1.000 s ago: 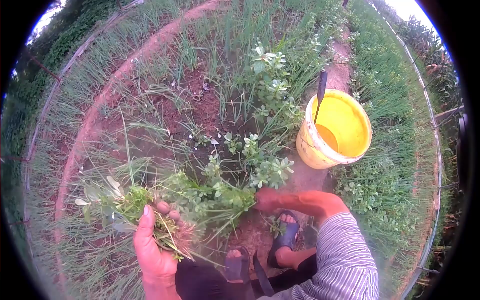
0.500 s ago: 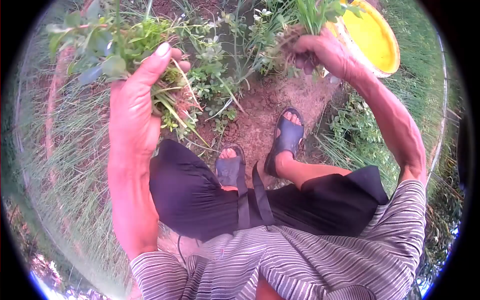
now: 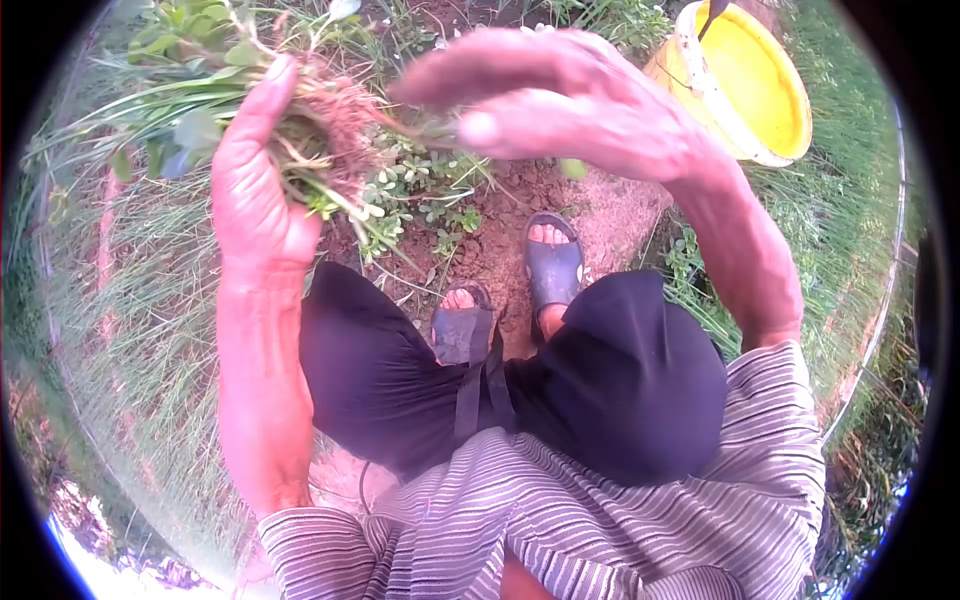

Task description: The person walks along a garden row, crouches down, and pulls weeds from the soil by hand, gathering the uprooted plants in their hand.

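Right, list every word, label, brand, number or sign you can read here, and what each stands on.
None: no readable text shows anywhere.
I can make out no lettering on the yellow bucket, striped shirt or sandals.

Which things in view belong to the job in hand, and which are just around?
Apparently the job:
- uprooted plant bunch, gripped
- left hand, holding it
- right hand, blurred, beside it

Apparently just around:
- yellow bucket, untouched, possibly for later
- sandals, worn
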A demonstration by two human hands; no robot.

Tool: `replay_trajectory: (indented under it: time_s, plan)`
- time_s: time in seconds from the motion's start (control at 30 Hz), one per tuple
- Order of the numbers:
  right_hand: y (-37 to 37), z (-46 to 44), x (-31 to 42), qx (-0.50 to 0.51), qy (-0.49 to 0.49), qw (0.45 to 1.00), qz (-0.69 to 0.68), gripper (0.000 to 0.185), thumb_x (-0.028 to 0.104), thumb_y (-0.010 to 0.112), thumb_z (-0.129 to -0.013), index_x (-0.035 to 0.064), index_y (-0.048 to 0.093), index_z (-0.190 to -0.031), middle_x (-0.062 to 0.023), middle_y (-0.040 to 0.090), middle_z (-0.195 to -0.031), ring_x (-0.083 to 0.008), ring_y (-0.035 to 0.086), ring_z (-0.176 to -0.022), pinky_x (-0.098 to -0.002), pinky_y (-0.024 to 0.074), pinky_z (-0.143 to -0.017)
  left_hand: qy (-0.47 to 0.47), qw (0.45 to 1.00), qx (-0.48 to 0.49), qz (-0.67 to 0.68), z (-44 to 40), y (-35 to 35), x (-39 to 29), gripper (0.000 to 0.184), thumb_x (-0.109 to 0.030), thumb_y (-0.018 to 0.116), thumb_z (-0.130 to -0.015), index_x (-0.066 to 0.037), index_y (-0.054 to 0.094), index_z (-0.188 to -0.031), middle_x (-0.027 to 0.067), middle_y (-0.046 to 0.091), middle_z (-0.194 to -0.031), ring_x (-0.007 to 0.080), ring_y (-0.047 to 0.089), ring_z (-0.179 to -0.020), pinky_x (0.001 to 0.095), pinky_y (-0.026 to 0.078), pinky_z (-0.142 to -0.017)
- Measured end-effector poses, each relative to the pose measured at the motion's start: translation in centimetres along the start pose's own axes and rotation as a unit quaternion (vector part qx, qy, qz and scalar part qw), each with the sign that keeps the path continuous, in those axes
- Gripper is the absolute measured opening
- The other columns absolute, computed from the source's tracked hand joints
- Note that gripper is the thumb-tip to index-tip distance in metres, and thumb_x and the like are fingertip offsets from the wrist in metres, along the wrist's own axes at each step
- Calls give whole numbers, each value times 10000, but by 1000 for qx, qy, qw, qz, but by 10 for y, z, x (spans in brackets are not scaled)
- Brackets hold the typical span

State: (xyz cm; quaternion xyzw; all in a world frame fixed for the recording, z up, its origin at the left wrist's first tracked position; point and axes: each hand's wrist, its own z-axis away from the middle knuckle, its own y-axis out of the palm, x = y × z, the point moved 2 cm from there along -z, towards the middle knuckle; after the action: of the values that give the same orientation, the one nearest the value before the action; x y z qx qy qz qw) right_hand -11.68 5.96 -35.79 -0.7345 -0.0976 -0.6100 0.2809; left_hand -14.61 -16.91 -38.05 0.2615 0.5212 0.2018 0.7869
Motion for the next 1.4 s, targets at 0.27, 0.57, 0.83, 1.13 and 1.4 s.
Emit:
replay_trajectory:
  time_s: [0.27, 0.57, 0.83, 1.13, 1.4]
  plan:
    - [12, 173, -237, 37, 392, 846, 359, 280, 243, 584, -833, 27, 650, -1000, -206, 670, -899, -371, 651, -860, -439, 530, -723, 81, 997, 10, 12, 3, -34, -53, 298, -195, 496, -968, 4, 527, -1187, 149, 619, -1011, 212, 630, -827, 369, 540, -714]
    - [9, 123, -323, -206, 282, 845, 406, 329, 271, 622, -780, 165, 608, -1091, -112, 664, -968, -347, 657, -834, -453, 538, -667, 38, 999, -2, 19, -15, -42, -45, 258, -187, 523, -956, -24, 515, -1156, 107, 557, -1037, 209, 580, -930, 420, 533, -736]
    - [-2, 88, -349, -87, 340, 858, 375, 291, 257, 621, -784, 167, 644, -1059, -147, 635, -1041, -368, 647, -896, -453, 539, -752, 32, 998, -28, -48, -11, -52, -55, 296, -190, 512, -962, -10, 507, -1196, 147, 588, -1077, 218, 635, -925, 470, 560, -750]
    - [13, 88, -379, -234, 310, 871, 301, 439, 357, 668, -743, 191, 584, -1141, -177, 645, -1012, -358, 652, -870, -445, 533, -731, 13, 999, -6, -34, -11, -45, -48, 301, -176, 511, -961, 11, 518, -1197, 153, 610, -1082, 230, 647, -916, 457, 562, -785]
    - [1, 83, -365, -309, 353, 852, 234, 336, 316, 642, -764, 72, 653, -995, -181, 671, -825, -349, 651, -807, -424, 529, -735, 7, 1000, -11, -6, -15, -39, -41, 298, -202, 507, -963, 16, 544, -1163, 150, 633, -1033, 242, 650, -920, 445, 582, -748]
